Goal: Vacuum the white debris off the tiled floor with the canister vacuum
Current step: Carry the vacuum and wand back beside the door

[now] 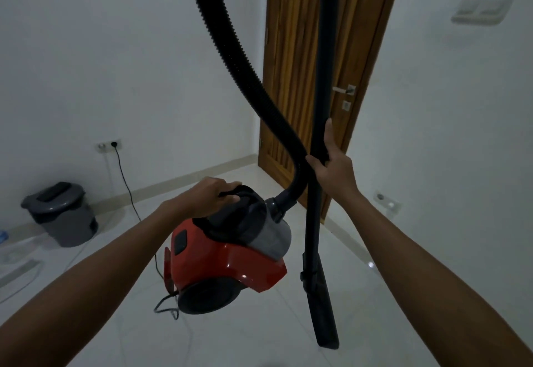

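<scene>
A red and grey canister vacuum (222, 260) hangs tilted above the white tiled floor (259, 337). My left hand (212, 197) grips its black top handle. A ribbed black hose (230, 57) rises from the canister's front and leaves the frame at the top. My right hand (331, 164) grips the upright black wand (320, 124), thumb stretched up along it. The wand's narrow nozzle (324, 309) points down and ends above the floor. No white debris is visible on the tiles ahead.
A grey lidded bin (62, 213) stands by the left wall. The black power cord (127, 190) runs from a wall socket (109, 145) down across the floor to the vacuum. A closed wooden door (291, 83) is straight ahead. Pale flat items (17, 265) lie at the far left.
</scene>
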